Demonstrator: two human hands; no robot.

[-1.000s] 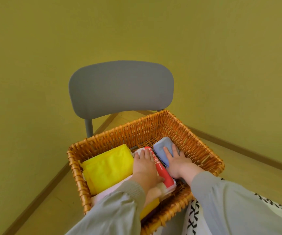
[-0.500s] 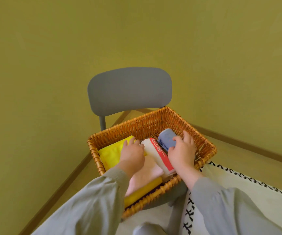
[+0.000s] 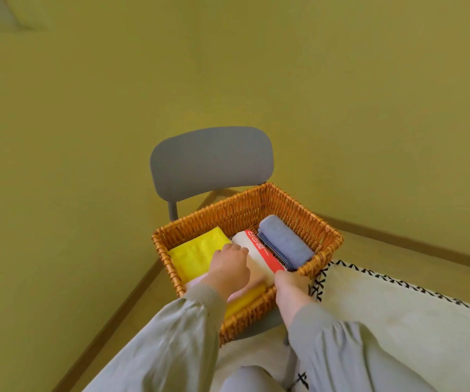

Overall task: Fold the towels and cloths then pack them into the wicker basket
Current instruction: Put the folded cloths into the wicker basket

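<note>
Down at the near rim of the wicker basket (image 3: 298,206), the right hand (image 3: 291,288) now sits curled against the weave, right at the near end of the cream towel w/ the red band (image 3: 252,257). Its fingertips are hidden, so I can't tell whether it grips the rim, the towel end, or nothing. Half a sec ago that hand was up on the blue rolled cloth (image 3: 284,241); it has pulled back, and the roll lies uncovered along the right-hand wall, snug beside the red band. The left hand (image 3: 229,268) has barely shifted. It stays inside the basket, fingers bent down where the cream towel meets the yellow cloth (image 3: 195,254), touching both. Whether it pinches fabric or just presses, can't say. A sec ago both palms lay flat on the stack, so the patting-down looks finished, and my guess is the packing is about done, w/ only a last tuck or a lift of the basket left. All cloths in view are folded or rolled and sit below the rim, incl. a pink layer and a second yellow piece (image 3: 245,299) under the left wrist. The basket itself rests on the seat of a grey chair (image 3: 211,162), between the two grey sleeves, and a pale rug w/ black stitching (image 3: 397,306) lies just to its right.
</note>
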